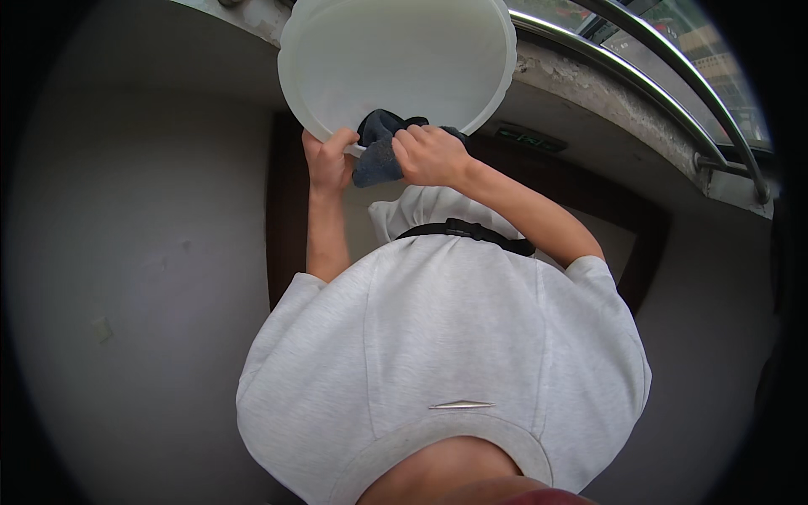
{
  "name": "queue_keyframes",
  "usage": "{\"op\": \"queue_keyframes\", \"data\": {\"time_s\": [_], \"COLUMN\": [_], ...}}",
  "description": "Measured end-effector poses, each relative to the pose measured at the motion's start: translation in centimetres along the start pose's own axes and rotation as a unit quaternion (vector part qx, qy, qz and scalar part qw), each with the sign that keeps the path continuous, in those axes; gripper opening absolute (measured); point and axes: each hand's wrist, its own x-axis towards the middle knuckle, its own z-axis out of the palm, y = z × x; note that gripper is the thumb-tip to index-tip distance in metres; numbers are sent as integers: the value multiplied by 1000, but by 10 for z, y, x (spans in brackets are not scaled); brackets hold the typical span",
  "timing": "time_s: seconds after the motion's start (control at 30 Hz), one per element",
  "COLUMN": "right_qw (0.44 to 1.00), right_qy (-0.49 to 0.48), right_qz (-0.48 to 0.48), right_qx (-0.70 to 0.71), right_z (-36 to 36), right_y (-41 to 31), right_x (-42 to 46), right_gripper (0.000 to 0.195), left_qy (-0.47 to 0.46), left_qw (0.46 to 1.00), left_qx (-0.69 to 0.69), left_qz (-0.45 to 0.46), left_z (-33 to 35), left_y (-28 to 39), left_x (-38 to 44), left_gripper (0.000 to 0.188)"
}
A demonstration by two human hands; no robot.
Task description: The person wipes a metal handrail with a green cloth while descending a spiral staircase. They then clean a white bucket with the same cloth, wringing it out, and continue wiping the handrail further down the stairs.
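Note:
A round white plastic basin (404, 57) is tipped so that its hollow side faces me, and its far edge runs out of the top of the picture. My left hand (328, 161) grips the near rim at the left, thumb on the inner side. Just to the right, my right hand (432, 154) clutches a dark grey-blue cloth (379, 161). Bunched over the near rim, the cloth lies partly inside the basin and partly hangs outside. My right palm and the cloth under it are hidden.
Behind the basin runs a ledge (587, 82) with chipped, peeling paint. Curved metal railings (669, 50) stand above it at the right, before a window. A dark sign with green marks (530, 137) sits below the ledge. A pale wall (139, 221) fills the left side.

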Motion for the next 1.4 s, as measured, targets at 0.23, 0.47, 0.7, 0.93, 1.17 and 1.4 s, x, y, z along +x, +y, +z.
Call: {"op": "queue_keyframes", "data": {"time_s": [0.23, 0.47, 0.7, 0.93, 1.17, 1.4], "right_qw": [979, 977, 974, 986, 985, 988], "right_qy": [20, 28, 125, 62, -20, 27], "right_qz": [-149, -124, 12, 3, -97, -106], "right_qx": [-137, -172, -191, -152, -139, -104], "right_z": [-27, -39, -10, 4, -20, -20], "right_y": [41, 72, 38, 26, 48, 53], "right_x": [-26, -39, -21, -38, -83, -72], "right_gripper": [18, 20, 21, 19, 20, 18], "left_qy": [-97, -112, 30, -16, -128, -165], "left_qw": [994, 993, 988, 969, 911, 935], "left_qx": [43, 31, 26, 187, 350, 309], "left_qz": [-7, 5, 148, 158, 175, 52], "left_z": [-47, -5, 66, 22, 0, -3], "left_y": [27, 33, -45, -38, 18, 57], "left_x": [19, 55, 14, 31, 41, 64], "left_gripper": [35, 54, 58, 48, 44, 56]}}
